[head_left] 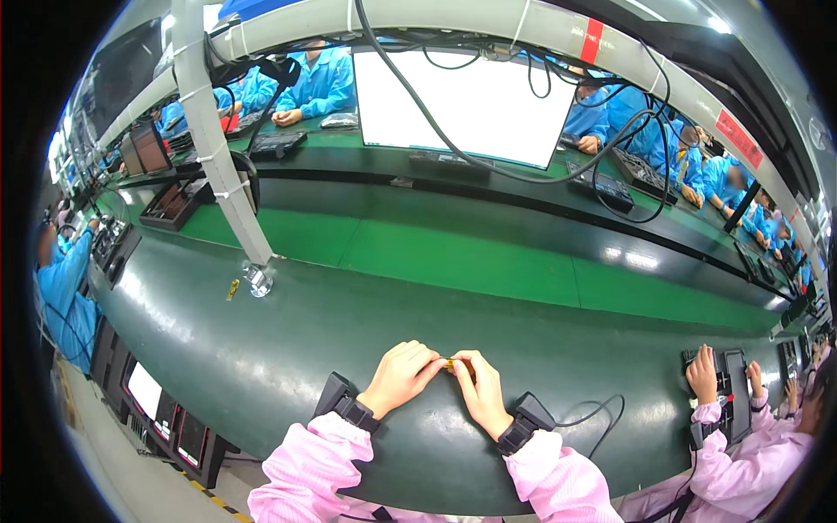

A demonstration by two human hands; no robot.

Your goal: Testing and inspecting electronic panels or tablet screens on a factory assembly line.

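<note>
Over the near middle of the dark green table (pixel 349 322), my left hand (pixel 402 373) and my right hand (pixel 478 390) meet at the fingertips. Pinched between them is a small yellow piece (pixel 450 364) with dark marks, mostly covered by the fingers, so its kind does not show. Both hands are closed on it, the left from one end and the right from the other. Black bands with box-shaped units circle both wrists, below pink sleeves. Farther left on the table lies another small yellow strip (pixel 233 289), apart from my hands.
A shiny metal-looking object (pixel 258 281) sits at the foot of a pale post (pixel 218 157). Beyond the green strip stands a bright monitor (pixel 462 105) with hanging cables. At right, a person's hands (pixel 702 376) are by a black tray (pixel 738 397). A cable (pixel 602 405) lies near my right wrist.
</note>
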